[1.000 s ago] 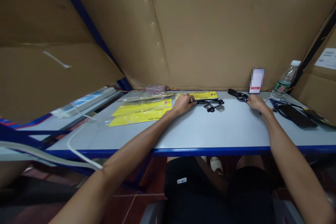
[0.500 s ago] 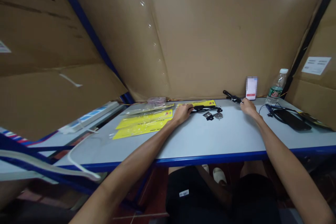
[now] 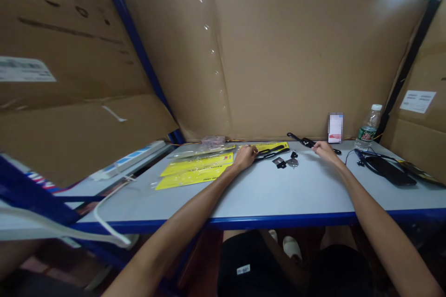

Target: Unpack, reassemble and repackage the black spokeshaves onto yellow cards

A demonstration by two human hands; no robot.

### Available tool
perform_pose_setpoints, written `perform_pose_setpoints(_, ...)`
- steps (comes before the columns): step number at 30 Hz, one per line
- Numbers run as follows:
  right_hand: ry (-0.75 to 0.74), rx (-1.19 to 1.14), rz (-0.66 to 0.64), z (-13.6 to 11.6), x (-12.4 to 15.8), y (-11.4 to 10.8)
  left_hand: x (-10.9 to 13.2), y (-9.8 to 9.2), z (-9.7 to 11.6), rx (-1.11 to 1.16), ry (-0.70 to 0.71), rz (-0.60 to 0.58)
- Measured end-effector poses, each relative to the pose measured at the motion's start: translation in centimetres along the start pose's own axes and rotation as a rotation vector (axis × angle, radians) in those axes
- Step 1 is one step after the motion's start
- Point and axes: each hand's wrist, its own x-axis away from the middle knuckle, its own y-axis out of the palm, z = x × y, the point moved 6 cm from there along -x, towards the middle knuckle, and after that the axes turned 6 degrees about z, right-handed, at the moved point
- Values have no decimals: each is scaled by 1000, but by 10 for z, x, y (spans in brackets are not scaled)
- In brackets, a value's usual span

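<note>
My left hand [image 3: 245,157] is closed on one end of some black looped straps [image 3: 270,152], whose free ends point right above the tabletop. My right hand [image 3: 324,150] is closed on the middle of a long black strap-like piece [image 3: 307,142], which sticks out on both sides of the fingers. Between the hands lie a small black part [image 3: 294,153], a black-and-grey flat piece [image 3: 279,163] and a greyish rounded piece [image 3: 292,163]. Yellow cards in clear bags [image 3: 195,175] are spread to the left of my left hand; another yellow card [image 3: 281,145] lies behind it.
A phone [image 3: 335,129] leans against the cardboard back wall [image 3: 278,65]. A water bottle [image 3: 367,132] stands right of it. A dark flat object [image 3: 392,170] with cables lies at the right. A power strip [image 3: 128,160] runs along the left side. A blue edge [image 3: 278,222] borders the table's front.
The view has tilted upward. The straps in my left hand have fanned apart, and a small black part now shows separately beside them. My right hand's black piece now shows on both sides of the fingers.
</note>
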Motion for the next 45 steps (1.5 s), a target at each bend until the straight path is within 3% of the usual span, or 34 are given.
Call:
perform_pose_setpoints(9,-103,-150,-343,-20,18,12,3,-12,6,89,-24,98)
perform_pose_setpoints(15,-223,-209,-684,-46,52,23,7,-29,3,131,-82,220)
perform_pose_setpoints(19,-277,-220,-832,-64,73,36,15,-37,19,179,-20,280)
perform_pose_setpoints(23,-305,-186,-835,-68,75,43,26,-38,53,227,131,248)
perform_pose_setpoints(29,-302,-46,-757,-50,60,46,47,-28,97,240,376,30)
perform_pose_setpoints(35,-335,50,-716,-41,51,47,50,-10,99,183,400,-91)
perform_pose_setpoints(45,-362,68,-734,-41,51,50,53,-11,99,147,438,-64)
